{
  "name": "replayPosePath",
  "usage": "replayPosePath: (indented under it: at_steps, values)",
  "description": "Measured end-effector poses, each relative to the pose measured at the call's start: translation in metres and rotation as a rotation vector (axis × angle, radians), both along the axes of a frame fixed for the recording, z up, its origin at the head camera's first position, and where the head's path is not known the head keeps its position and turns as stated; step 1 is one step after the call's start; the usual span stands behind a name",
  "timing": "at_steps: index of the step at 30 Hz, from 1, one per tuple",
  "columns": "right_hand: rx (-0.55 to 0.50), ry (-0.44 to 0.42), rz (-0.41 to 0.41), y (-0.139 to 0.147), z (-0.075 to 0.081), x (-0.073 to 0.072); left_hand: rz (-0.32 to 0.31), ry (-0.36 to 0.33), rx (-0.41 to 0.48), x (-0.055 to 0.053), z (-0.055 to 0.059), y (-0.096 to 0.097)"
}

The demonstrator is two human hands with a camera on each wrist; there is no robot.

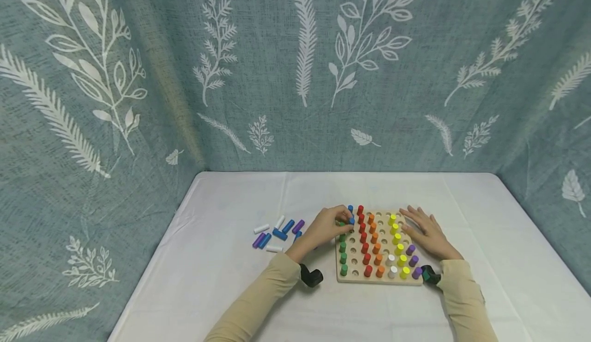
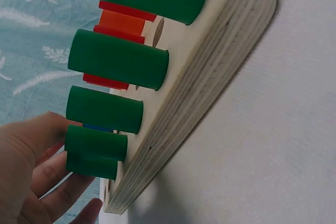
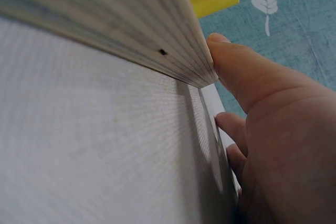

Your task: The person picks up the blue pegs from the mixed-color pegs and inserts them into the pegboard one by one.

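A wooden pegboard lies on the table with coloured pegs standing in rows of holes. At its far left, my left hand pinches a blue peg over the second column, where another blue peg stands at the far end. Green pegs partly hide the pinched peg and fingertips in the left wrist view. My right hand lies along the board's right edge, fingers spread and fairly straight. In the right wrist view its thumb touches the board's edge. Whether the blue peg is seated is unclear.
Loose blue, purple and white pegs lie left of the board, some partly behind the left forearm. Standing columns include red, orange, white, yellow and purple pegs. A patterned curtain surrounds the white table.
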State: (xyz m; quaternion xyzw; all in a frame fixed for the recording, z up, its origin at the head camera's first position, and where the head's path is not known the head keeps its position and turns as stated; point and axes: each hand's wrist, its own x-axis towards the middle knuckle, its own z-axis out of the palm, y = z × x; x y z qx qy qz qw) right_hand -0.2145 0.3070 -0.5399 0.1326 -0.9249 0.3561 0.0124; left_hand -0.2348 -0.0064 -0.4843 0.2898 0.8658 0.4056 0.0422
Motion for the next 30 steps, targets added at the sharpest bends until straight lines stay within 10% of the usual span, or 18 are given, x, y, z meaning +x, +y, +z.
replayPosePath:
  at_steps: [30]
  values:
    - [0.007, 0.003, -0.010, -0.0008, 0.0020, 0.0010, 0.000, -0.033, -0.051, -0.0012, -0.0013, 0.0046]
